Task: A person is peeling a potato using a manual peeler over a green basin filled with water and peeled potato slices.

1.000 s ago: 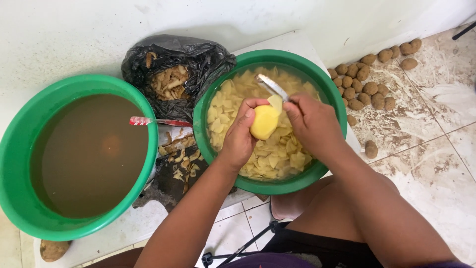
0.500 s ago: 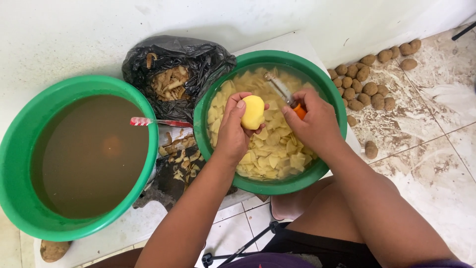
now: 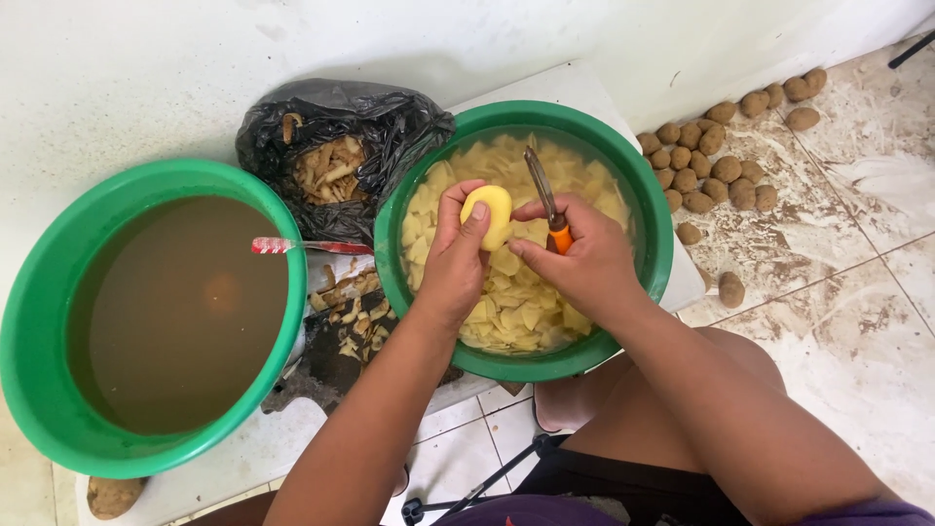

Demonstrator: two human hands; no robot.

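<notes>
Yellow and peeled, the potato [image 3: 488, 214] sits clamped in the left hand [image 3: 454, 261] fingers above the green basin [image 3: 651, 209] of potato slices [image 3: 516, 297]. At its 3 o'clock, the right hand [image 3: 577, 265] fingers close on an orange-handled peeler [image 3: 545, 200]. Unpeeled potatoes [image 3: 716, 166] lie on the floor at 2 o'clock.

A large green basin [image 3: 39, 321] full of murky brown water sits at the left, with a red-and-white toothbrush [image 3: 292, 245] lying across its rim. Behind it, a black plastic bag [image 3: 390, 127] holds brown peelings. More peelings [image 3: 346, 302] lie beside it. Unpeeled brown potatoes [image 3: 716, 170] are heaped on the dirty tiled floor [image 3: 838, 321].
</notes>
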